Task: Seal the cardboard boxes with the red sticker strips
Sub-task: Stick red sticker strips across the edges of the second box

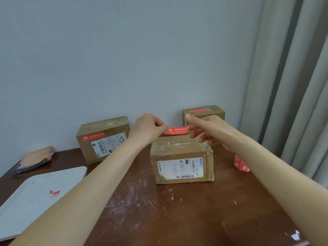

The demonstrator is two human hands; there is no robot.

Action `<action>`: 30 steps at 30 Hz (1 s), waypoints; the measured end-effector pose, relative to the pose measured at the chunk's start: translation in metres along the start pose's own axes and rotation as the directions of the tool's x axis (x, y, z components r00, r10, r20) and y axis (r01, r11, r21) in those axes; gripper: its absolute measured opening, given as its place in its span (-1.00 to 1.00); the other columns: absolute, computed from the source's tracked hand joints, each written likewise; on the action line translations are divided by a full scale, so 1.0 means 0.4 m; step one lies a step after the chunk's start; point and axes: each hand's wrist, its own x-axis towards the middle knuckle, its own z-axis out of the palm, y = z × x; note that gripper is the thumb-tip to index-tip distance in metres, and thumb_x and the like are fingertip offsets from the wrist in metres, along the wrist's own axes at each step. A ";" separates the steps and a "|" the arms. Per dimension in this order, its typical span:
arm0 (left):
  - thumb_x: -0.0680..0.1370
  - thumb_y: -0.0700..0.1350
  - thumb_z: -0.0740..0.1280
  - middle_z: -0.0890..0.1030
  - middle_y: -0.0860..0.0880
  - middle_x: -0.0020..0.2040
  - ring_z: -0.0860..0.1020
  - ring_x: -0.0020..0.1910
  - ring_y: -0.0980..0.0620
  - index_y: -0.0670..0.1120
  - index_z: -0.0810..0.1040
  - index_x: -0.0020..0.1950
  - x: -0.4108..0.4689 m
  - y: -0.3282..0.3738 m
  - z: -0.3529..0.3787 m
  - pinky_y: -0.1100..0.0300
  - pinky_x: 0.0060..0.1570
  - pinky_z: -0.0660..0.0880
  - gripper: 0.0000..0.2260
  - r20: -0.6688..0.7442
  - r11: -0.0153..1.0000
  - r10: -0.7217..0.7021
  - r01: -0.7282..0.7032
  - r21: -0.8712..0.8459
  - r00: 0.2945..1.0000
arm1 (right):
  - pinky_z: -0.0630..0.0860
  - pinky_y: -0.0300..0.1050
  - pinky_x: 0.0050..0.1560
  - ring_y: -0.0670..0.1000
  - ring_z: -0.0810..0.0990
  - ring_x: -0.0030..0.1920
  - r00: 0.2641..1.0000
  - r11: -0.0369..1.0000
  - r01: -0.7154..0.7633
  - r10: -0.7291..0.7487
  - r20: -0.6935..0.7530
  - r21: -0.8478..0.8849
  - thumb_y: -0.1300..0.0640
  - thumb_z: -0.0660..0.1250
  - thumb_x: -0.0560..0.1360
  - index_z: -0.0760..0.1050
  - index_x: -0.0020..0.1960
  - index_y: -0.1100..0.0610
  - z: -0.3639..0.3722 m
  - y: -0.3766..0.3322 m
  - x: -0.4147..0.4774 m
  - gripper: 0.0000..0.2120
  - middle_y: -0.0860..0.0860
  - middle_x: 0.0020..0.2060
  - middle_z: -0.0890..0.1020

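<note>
Two hands, left hand (148,128) and right hand (209,132), are pinching opposite ends of one red printed sticker strip (176,130), stretching it above the middle brown cardboard box (181,157) on the scratched brown desk (142,201).

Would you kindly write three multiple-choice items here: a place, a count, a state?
1. The red sticker strip is: A on the floor; B held above the front box; C in a pocket.
2. Cardboard boxes on the table: A two; B three; C five.
3. The front box's top: A no red strip; B torn open; C painted red.
Answers: B, left hand and right hand pinch it; B, left back box and right back box join it; A, only clear tape shows.
</note>
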 end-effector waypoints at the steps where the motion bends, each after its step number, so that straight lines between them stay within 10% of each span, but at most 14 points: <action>1: 0.47 -0.08 0.36 0.47 0.10 -0.58 0.47 -0.38 0.03 -0.15 0.63 -0.30 -0.002 0.005 -0.003 0.20 -0.30 0.36 -0.80 -0.006 1.000 0.001 0.000 0.012 1.000 | 0.37 -0.26 -0.38 -0.10 0.53 -0.37 1.000 0.999 0.014 -0.014 0.004 -0.029 -0.30 0.38 0.35 0.63 -0.09 0.10 0.003 -0.005 0.001 -0.53 0.00 -0.23 0.71; 6: 0.47 -0.09 0.39 0.67 -0.11 -0.21 0.61 -0.18 -0.09 -0.17 0.66 -0.23 0.007 0.006 -0.010 0.08 -0.12 0.54 -0.83 0.033 0.996 -0.035 0.038 -0.081 0.999 | 0.36 -0.36 -0.48 -0.18 0.50 -0.46 0.998 0.999 0.054 -0.054 -0.028 0.007 0.11 0.44 0.46 0.64 -0.15 0.21 -0.001 -0.005 0.017 -0.85 0.03 -0.32 0.67; 14: 0.46 -0.13 0.43 0.54 -0.04 -0.38 0.41 -0.63 0.23 -0.19 0.63 -0.09 0.006 -0.018 0.017 0.38 -0.56 0.34 -0.87 0.162 0.899 -0.190 0.238 -0.367 0.968 | 0.41 -0.38 -0.51 -0.17 0.49 -0.51 0.997 0.999 -0.033 0.036 -0.072 0.041 0.09 0.47 0.43 0.64 -0.17 0.23 0.016 0.016 0.051 -0.82 0.05 -0.38 0.64; 30: 0.43 -0.20 0.47 0.63 -0.07 -0.30 0.52 -0.39 0.11 -0.10 0.57 -0.27 0.045 -0.055 0.059 0.28 -0.42 0.47 -0.88 0.113 0.912 -0.186 0.214 -0.350 0.976 | 0.50 -0.33 -0.47 -0.09 0.53 -0.49 0.990 0.992 -0.122 0.123 -0.074 0.028 0.22 0.52 0.38 0.63 -0.06 0.29 0.038 0.027 0.104 -0.81 0.09 -0.41 0.61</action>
